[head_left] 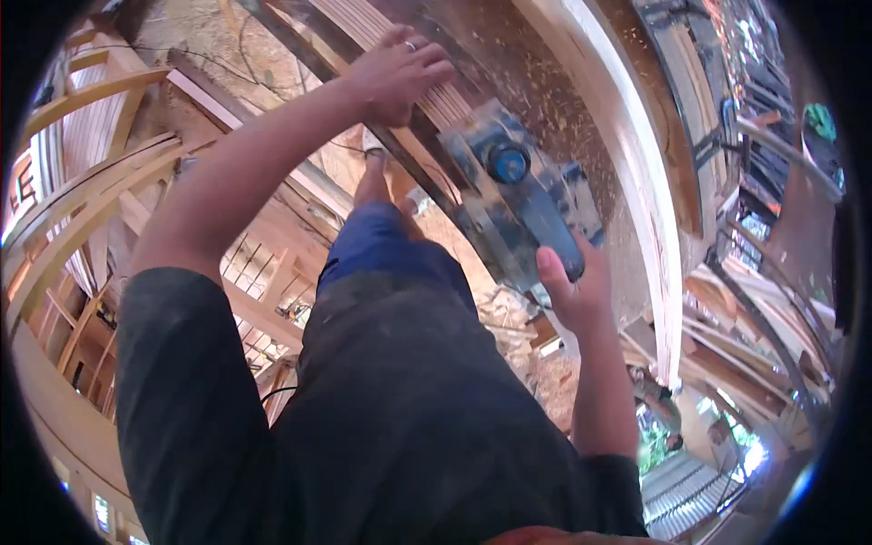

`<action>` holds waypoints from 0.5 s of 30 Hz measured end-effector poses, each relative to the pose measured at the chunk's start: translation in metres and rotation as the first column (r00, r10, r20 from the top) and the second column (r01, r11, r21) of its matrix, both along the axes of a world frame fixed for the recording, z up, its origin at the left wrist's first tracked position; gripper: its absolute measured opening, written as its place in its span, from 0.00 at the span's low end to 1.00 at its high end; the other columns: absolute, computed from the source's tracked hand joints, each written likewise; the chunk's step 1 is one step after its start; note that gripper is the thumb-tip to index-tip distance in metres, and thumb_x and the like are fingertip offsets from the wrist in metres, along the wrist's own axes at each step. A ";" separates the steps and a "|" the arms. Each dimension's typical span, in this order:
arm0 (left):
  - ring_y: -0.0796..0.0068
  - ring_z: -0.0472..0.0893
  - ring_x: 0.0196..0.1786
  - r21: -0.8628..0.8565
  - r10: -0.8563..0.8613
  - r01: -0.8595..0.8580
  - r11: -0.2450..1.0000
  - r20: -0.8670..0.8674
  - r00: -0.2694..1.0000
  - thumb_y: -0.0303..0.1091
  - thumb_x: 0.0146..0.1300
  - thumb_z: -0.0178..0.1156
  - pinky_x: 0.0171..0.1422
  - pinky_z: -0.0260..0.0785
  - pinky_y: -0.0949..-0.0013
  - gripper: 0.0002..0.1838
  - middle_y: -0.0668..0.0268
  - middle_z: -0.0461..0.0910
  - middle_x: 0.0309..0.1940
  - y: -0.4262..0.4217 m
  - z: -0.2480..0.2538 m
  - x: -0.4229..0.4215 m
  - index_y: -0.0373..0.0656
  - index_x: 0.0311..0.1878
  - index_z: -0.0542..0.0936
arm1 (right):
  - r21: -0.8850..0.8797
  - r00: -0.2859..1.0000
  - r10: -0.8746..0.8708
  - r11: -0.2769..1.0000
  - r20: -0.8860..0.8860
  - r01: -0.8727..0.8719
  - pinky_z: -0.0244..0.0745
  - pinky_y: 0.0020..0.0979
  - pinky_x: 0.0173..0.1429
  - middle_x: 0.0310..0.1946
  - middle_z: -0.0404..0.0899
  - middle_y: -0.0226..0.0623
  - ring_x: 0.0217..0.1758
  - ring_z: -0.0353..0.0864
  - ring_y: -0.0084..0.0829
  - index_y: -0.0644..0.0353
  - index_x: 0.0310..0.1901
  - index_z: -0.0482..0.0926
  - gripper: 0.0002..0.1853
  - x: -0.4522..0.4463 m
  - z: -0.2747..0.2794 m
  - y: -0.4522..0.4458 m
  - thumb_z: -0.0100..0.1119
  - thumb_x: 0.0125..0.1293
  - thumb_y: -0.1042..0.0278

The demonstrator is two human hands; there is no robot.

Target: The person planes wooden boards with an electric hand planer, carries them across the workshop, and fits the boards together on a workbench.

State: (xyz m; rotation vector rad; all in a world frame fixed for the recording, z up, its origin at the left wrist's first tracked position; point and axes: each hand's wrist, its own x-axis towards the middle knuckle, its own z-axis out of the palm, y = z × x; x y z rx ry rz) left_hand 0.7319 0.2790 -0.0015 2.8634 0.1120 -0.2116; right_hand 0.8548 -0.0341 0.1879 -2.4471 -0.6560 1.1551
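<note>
My right hand point(581, 289) is wrapped around the rear handle of a blue-grey electric planer point(531, 195), thumb on top. The planer has a round blue front knob and is dusted with wood. It sits over a group of narrow wooden strips point(445, 107) lying side by side on the bench. Ahead of the planer, my left hand point(400, 74) lies across the strips with its fingers bent over them, a ring on one finger. The planer hides the part of the strips beneath it.
Wood shavings cover the dark bench top point(536, 68). A long pale board point(649, 173) runs along the right side. Wooden frames point(82, 200) stand at the left. Sawdust lies on the floor around my feet. Another person point(661, 413) is at the lower right.
</note>
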 end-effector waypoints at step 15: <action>0.51 0.82 0.45 -0.564 0.911 -0.718 0.409 0.297 0.286 0.43 0.61 0.62 0.53 0.74 0.53 0.17 0.49 0.82 0.40 0.161 -0.099 -0.025 0.38 0.44 0.85 | 0.088 0.961 0.188 0.974 0.204 -0.210 0.76 0.35 0.37 0.27 0.84 0.40 0.29 0.84 0.36 0.64 0.46 0.85 0.25 -0.007 -0.023 -0.013 0.70 0.66 0.45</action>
